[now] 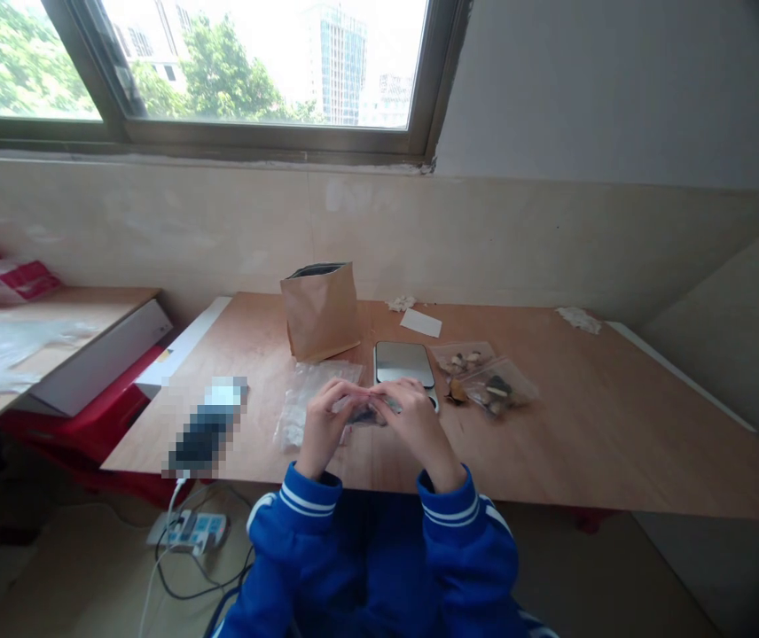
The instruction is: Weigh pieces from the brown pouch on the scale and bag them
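Note:
My left hand (324, 425) and my right hand (418, 427) meet above the near edge of a plywood table (592, 408), their fingertips pinching a small dark object (367, 415) between them. Its exact form is mostly hidden by my fingers. Just behind my hands sits a flat digital scale (404, 364) with a silver top. A crumpled clear plastic bag (303, 403) lies under and beside my left hand. To the right of the scale are clear bags of dried brown pieces (487, 385). A kraft paper bag (321, 311) stands upright behind.
A pixelated blurred object (207, 427) lies on the table at left. A white card (420, 322) and tissue scraps (579, 320) lie at the back. A lower table with plastic wrap (0, 354) stands left. A power strip (186, 532) and cables lie on the floor.

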Demonstrator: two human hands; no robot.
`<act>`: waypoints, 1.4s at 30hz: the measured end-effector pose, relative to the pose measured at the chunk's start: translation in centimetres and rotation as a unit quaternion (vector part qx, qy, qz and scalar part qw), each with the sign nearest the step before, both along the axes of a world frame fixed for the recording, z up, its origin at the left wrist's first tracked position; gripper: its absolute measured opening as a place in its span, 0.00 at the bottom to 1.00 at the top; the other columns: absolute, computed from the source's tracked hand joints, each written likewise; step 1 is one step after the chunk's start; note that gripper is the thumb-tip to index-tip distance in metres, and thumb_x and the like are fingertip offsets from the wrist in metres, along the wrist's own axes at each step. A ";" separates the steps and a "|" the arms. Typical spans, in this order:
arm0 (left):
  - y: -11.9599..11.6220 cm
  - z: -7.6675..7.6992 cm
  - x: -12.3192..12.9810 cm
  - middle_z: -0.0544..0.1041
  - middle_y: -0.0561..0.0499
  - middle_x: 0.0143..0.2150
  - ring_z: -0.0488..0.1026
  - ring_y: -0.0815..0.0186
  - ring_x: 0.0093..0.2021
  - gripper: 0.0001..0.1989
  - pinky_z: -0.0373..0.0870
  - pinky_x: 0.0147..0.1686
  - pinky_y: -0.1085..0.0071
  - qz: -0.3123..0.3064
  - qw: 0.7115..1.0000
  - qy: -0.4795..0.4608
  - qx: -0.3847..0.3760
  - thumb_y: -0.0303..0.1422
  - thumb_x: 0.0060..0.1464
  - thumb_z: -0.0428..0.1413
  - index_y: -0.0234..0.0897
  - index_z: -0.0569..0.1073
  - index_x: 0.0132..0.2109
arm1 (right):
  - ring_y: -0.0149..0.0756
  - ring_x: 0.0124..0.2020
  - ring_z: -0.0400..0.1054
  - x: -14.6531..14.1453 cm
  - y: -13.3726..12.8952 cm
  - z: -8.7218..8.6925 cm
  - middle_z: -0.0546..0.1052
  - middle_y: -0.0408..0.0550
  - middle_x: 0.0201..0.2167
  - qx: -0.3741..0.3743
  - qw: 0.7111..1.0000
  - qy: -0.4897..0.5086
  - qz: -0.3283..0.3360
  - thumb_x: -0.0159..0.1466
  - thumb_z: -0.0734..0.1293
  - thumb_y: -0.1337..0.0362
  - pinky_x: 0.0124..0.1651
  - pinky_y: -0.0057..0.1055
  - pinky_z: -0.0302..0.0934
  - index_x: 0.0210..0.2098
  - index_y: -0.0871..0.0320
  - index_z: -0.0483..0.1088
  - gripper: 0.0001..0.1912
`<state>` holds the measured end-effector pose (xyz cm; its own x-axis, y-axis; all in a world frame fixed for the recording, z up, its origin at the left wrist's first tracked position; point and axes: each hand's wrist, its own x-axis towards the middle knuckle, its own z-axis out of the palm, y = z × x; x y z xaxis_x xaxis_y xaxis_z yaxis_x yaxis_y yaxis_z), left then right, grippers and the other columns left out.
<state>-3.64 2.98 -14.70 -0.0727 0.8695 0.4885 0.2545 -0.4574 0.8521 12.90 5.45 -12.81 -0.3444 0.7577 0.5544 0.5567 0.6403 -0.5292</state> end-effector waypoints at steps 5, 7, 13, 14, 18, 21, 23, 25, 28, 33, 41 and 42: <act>0.5 0.2 0.4 0.77 0.50 0.35 0.73 0.65 0.38 0.08 0.69 0.39 0.70 -0.005 1.000 0.020 0.021 0.35 0.59 0.56 0.39 0.78 0.38 | 0.35 0.29 0.68 -0.2 1.2 0.1 0.78 0.42 0.24 0.060 0.997 -0.045 -0.018 0.63 0.62 0.74 0.45 0.34 0.58 0.28 0.53 0.73 0.13; 0.7 0.0 0.5 0.78 0.50 0.35 0.74 0.65 0.37 0.07 0.70 0.39 0.71 0.011 1.000 -0.001 0.013 0.35 0.58 0.56 0.38 0.78 0.38 | 0.34 0.29 0.68 -0.1 1.3 0.2 0.79 0.41 0.26 0.054 0.998 -0.035 -0.017 0.63 0.62 0.75 0.44 0.33 0.57 0.28 0.53 0.73 0.13; 0.6 -0.6 0.1 0.78 0.51 0.32 0.74 0.66 0.33 0.09 0.68 0.34 0.72 0.035 0.999 -0.031 -0.012 0.37 0.58 0.57 0.37 0.77 0.36 | 0.38 0.36 0.69 -0.1 1.2 0.6 0.78 0.45 0.31 0.018 0.998 -0.059 0.025 0.67 0.64 0.65 0.45 0.34 0.58 0.35 0.53 0.73 0.07; 0.6 -0.5 0.1 0.78 0.51 0.32 0.74 0.66 0.33 0.09 0.68 0.35 0.72 0.029 0.999 -0.025 -0.011 0.37 0.58 0.56 0.37 0.78 0.36 | 0.38 0.37 0.68 -0.2 1.2 0.5 0.77 0.45 0.31 0.019 0.998 -0.056 0.028 0.67 0.63 0.65 0.45 0.34 0.58 0.35 0.53 0.73 0.07; 0.7 -0.2 0.6 0.77 0.49 0.33 0.73 0.65 0.35 0.10 0.67 0.37 0.71 0.040 0.999 -0.008 0.006 0.37 0.60 0.54 0.38 0.78 0.38 | 0.38 0.33 0.67 -0.8 1.3 0.2 0.76 0.45 0.28 0.059 0.997 -0.049 0.001 0.68 0.60 0.69 0.42 0.34 0.57 0.31 0.55 0.71 0.12; 0.8 -0.1 1.3 0.76 0.50 0.33 0.72 0.65 0.35 0.10 0.67 0.37 0.71 0.069 0.997 -0.013 0.017 0.37 0.60 0.55 0.38 0.77 0.37 | 0.37 0.31 0.67 -1.1 1.4 0.0 0.75 0.45 0.26 0.087 0.995 -0.044 -0.015 0.68 0.58 0.71 0.41 0.34 0.56 0.29 0.56 0.69 0.14; 1.0 -0.1 1.5 0.76 0.50 0.33 0.72 0.66 0.34 0.09 0.67 0.36 0.71 0.090 0.995 -0.026 0.017 0.37 0.60 0.55 0.37 0.77 0.36 | 0.37 0.32 0.68 -1.0 1.6 -0.1 0.76 0.45 0.28 0.085 0.995 -0.042 -0.006 0.69 0.57 0.70 0.42 0.33 0.56 0.31 0.55 0.69 0.13; 1.2 -0.1 1.5 0.76 0.51 0.33 0.72 0.66 0.34 0.09 0.67 0.35 0.72 0.108 0.993 -0.039 0.014 0.37 0.60 0.54 0.37 0.76 0.36 | 0.36 0.34 0.69 -0.6 1.8 -0.4 0.78 0.44 0.30 0.078 0.996 -0.046 0.005 0.69 0.59 0.66 0.42 0.32 0.56 0.33 0.55 0.70 0.11; 1.5 -0.1 0.9 0.76 0.51 0.32 0.72 0.66 0.34 0.09 0.67 0.34 0.72 0.111 0.993 -0.043 0.009 0.36 0.59 0.55 0.37 0.76 0.34 | 0.36 0.34 0.70 -0.1 2.2 -1.0 0.78 0.43 0.30 0.088 0.995 -0.045 -0.002 0.69 0.61 0.64 0.42 0.32 0.56 0.31 0.54 0.71 0.11; 1.7 0.2 0.5 0.77 0.50 0.32 0.74 0.66 0.34 0.09 0.69 0.35 0.72 0.062 0.996 -0.061 -0.019 0.38 0.57 0.57 0.37 0.76 0.35 | 0.35 0.28 0.68 -0.4 2.3 -1.6 0.77 0.43 0.24 0.108 0.993 -0.028 -0.027 0.69 0.59 0.68 0.40 0.32 0.56 0.28 0.55 0.70 0.14; 2.0 -0.4 0.3 0.79 0.49 0.33 0.76 0.65 0.34 0.10 0.72 0.36 0.71 0.033 0.995 -0.075 -0.056 0.39 0.55 0.59 0.36 0.77 0.35 | 0.36 0.34 0.70 0.1 2.7 -0.7 0.79 0.44 0.29 0.073 0.997 -0.028 -0.015 0.66 0.65 0.65 0.42 0.32 0.57 0.31 0.54 0.73 0.08; 2.0 -0.5 0.2 0.79 0.49 0.33 0.76 0.64 0.35 0.10 0.72 0.36 0.71 0.037 0.995 -0.072 -0.052 0.39 0.55 0.60 0.36 0.77 0.35 | 0.36 0.34 0.70 0.3 2.9 -0.7 0.79 0.43 0.29 0.065 0.997 -0.027 -0.025 0.65 0.66 0.65 0.42 0.32 0.57 0.29 0.54 0.73 0.08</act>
<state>-3.45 4.99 -15.17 -0.2012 0.9047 0.3755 0.1558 -0.3489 0.9241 13.20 8.32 -13.52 -0.3406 0.6975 0.6305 0.6153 0.6724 -0.4114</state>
